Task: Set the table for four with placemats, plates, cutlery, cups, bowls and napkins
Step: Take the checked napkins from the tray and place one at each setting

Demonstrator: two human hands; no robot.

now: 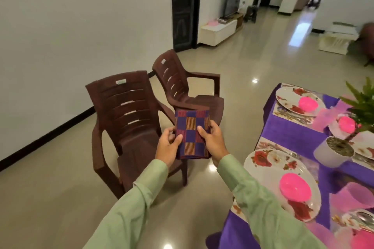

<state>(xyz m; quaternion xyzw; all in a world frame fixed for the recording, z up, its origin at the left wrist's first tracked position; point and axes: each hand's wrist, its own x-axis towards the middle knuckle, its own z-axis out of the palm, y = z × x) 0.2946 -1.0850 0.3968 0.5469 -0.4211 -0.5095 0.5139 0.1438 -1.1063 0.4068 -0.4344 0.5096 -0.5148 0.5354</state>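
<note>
Plainly, left hand (169, 147) and right hand (212, 141) both grip the folded checked napkin (191, 125); the chair sticker (120, 81) is unreadable.

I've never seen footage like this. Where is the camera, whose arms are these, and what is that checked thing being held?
There is no machine here. A person wears one wide-angle camera on the head, looking forward and down, so you see their own arms in green sleeves.

The left hand and the right hand together hold a folded checked cloth, purple and red, probably a napkin. In each grip the thumb lies on top and the fingers curl round the cloth's edge. It is held in the air, in front of two brown plastic chairs, not on the table.

At the right, the table has a purple cover. On it lie flowered plates with pink bowls on them, and a potted plant in a white pot.
</note>
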